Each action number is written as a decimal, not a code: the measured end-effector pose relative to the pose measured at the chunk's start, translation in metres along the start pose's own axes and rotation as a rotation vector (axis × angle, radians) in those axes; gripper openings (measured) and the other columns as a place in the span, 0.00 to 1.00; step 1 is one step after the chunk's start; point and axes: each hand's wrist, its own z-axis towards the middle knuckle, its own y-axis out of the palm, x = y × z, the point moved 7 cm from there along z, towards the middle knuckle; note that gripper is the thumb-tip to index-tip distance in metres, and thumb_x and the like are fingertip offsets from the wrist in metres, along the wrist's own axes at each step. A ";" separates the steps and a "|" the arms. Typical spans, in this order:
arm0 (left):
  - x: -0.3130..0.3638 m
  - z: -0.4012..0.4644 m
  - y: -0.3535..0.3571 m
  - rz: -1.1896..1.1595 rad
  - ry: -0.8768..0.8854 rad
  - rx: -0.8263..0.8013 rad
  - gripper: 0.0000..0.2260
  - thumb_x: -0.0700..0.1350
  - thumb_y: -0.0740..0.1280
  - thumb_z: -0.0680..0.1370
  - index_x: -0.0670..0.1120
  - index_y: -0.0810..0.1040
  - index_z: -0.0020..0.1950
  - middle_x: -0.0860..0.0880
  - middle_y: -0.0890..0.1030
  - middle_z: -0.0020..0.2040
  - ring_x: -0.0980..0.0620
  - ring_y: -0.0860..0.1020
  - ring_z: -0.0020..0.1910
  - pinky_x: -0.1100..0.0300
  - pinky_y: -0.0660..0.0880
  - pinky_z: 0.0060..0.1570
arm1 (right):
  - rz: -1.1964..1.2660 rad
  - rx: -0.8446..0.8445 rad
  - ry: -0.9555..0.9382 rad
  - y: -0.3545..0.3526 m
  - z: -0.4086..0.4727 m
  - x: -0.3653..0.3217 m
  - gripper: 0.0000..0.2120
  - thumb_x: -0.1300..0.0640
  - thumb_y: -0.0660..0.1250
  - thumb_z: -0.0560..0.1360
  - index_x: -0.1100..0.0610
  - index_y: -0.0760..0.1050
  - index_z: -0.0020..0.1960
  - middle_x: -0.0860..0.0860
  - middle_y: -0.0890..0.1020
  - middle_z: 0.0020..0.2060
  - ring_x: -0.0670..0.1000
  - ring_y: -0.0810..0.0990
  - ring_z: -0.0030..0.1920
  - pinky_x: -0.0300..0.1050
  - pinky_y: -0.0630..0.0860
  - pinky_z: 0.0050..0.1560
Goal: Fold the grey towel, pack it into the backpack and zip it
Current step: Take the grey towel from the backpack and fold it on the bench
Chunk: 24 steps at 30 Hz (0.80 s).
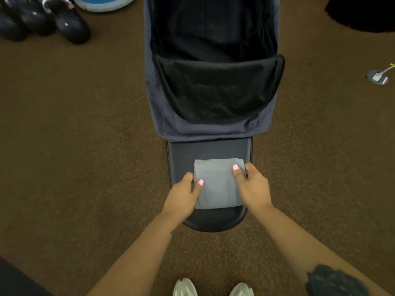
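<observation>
black chair seat (186,152) — backpack (205,129) | folded grey towel (218,184) — brown carpet (85,135)

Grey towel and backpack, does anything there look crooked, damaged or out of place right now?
Nothing stands out. The grey towel is folded fairly square, held by the left hand and right hand; the backpack lies unzipped, its flap folded open.

Under me is brown carpet (85,146), with dark shoes (42,20) piled at the far left beside a blue round thing (102,3) (cut off by the frame), a black chair seat (213,221), a floor outlet (378,76) at right, and my pale sneakers (184,287).
</observation>
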 end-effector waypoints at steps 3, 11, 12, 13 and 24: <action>-0.003 0.006 0.000 0.021 -0.062 0.066 0.12 0.53 0.55 0.81 0.47 0.64 0.43 0.47 0.76 0.37 0.45 0.78 0.39 0.51 0.73 0.38 | -0.064 0.005 0.037 0.005 0.010 0.003 0.12 0.46 0.56 0.79 0.53 0.68 0.43 0.54 0.79 0.42 0.58 0.77 0.46 0.47 0.68 0.43; 0.001 0.000 0.004 0.033 -0.106 0.172 0.11 0.55 0.55 0.80 0.50 0.67 0.55 0.48 0.79 0.43 0.49 0.78 0.39 0.58 0.67 0.30 | -0.096 0.076 0.078 0.003 0.007 0.008 0.11 0.50 0.56 0.79 0.57 0.65 0.43 0.60 0.79 0.42 0.63 0.77 0.46 0.50 0.70 0.43; 0.001 -0.001 0.006 0.032 -0.100 0.173 0.12 0.55 0.56 0.80 0.50 0.68 0.57 0.48 0.80 0.43 0.50 0.78 0.39 0.59 0.67 0.30 | -0.078 0.085 0.080 0.002 0.005 0.009 0.11 0.51 0.56 0.79 0.57 0.65 0.43 0.59 0.78 0.40 0.63 0.77 0.45 0.51 0.71 0.43; 0.001 -0.002 0.007 0.029 -0.095 0.176 0.12 0.55 0.57 0.80 0.50 0.68 0.59 0.49 0.80 0.44 0.51 0.78 0.40 0.60 0.68 0.30 | -0.064 0.087 0.081 0.002 0.003 0.009 0.11 0.51 0.56 0.79 0.57 0.65 0.43 0.58 0.77 0.39 0.63 0.77 0.44 0.51 0.72 0.43; 0.007 -0.003 0.003 0.009 -0.122 0.260 0.13 0.54 0.59 0.79 0.50 0.66 0.61 0.49 0.80 0.49 0.48 0.79 0.45 0.53 0.75 0.40 | -0.173 0.091 -0.118 -0.004 0.007 -0.003 0.14 0.51 0.62 0.77 0.48 0.70 0.63 0.52 0.73 0.55 0.58 0.77 0.51 0.49 0.73 0.48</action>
